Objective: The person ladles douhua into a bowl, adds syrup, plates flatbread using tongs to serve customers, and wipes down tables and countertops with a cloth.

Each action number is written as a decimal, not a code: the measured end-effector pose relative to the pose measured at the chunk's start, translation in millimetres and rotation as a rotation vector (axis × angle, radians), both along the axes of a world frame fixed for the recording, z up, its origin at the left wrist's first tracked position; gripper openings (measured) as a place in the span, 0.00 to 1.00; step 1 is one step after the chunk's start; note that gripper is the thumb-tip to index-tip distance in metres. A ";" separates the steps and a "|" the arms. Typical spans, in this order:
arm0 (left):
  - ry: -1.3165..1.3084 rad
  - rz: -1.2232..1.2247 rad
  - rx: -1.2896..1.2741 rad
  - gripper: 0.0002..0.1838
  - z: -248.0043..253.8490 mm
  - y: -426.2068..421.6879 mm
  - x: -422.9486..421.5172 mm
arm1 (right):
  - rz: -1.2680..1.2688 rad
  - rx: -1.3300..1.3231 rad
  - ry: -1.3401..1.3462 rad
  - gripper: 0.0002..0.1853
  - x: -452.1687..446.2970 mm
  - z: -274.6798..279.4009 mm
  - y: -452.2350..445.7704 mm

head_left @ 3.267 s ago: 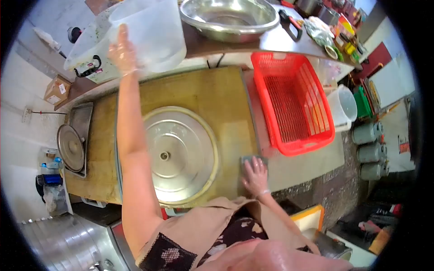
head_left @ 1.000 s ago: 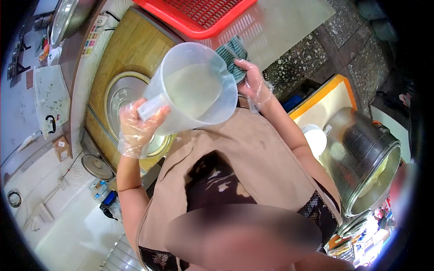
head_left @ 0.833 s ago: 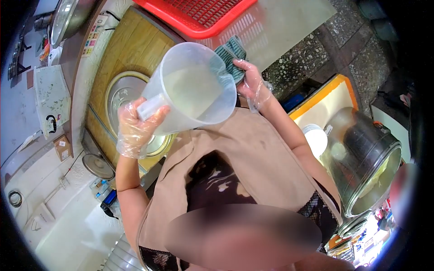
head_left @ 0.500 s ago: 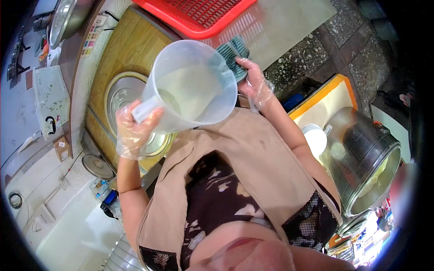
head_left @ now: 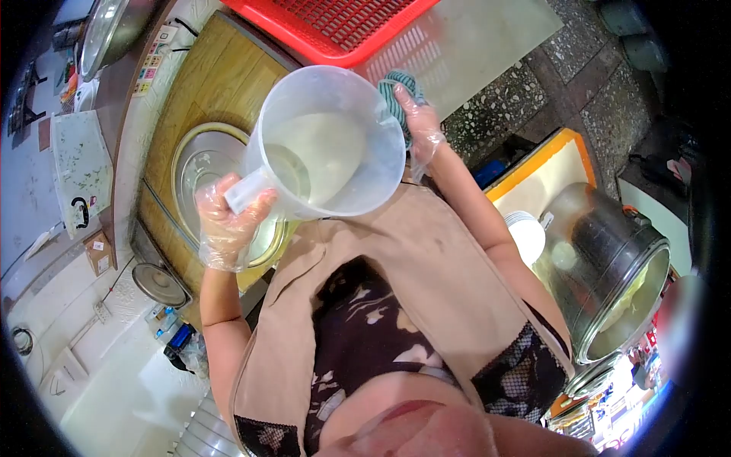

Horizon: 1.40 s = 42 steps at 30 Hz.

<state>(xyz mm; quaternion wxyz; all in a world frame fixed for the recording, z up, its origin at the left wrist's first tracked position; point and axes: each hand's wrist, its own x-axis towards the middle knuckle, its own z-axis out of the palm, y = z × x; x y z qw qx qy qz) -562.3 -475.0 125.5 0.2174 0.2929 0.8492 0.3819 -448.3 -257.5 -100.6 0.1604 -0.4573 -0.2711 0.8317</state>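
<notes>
A large translucent plastic jug is tilted with its mouth toward me, and pale liquid seems to lie inside. My left hand, in a clear plastic glove, is wrapped round the jug's handle. Beside the jug's right rim, my right hand, also gloved, holds a bunched green striped cloth. Behind the jug and my left hand, a round metal lid lies on the wooden table, partly hidden.
A red perforated basket stands at the top on a pale surface. To the right are stacked white plates, an orange-edged board and a large metal drum. At left is a small cardboard box.
Since about a second ago the cloth has been bunched up in my right hand. The jug has turned slightly, showing more of its inside. Earlier my left hand was reaching toward a translucent container.
</notes>
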 end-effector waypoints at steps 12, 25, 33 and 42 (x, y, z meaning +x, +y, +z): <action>0.026 -0.050 -0.091 0.15 3.6 6.3 -2.3 | 0.105 -0.220 0.321 0.15 10.5 15.6 -0.7; 0.062 -0.054 -0.243 0.12 5.2 25.2 -2.3 | 0.197 -0.545 0.530 0.15 14.5 -1.9 2.8; 0.221 0.045 0.107 0.12 -22.5 -22.5 -20.2 | 0.051 -0.488 0.455 0.16 13.2 28.1 19.1; 0.227 0.641 0.682 0.31 -120.0 -73.4 -65.7 | -0.184 0.048 0.380 0.18 56.7 74.3 78.5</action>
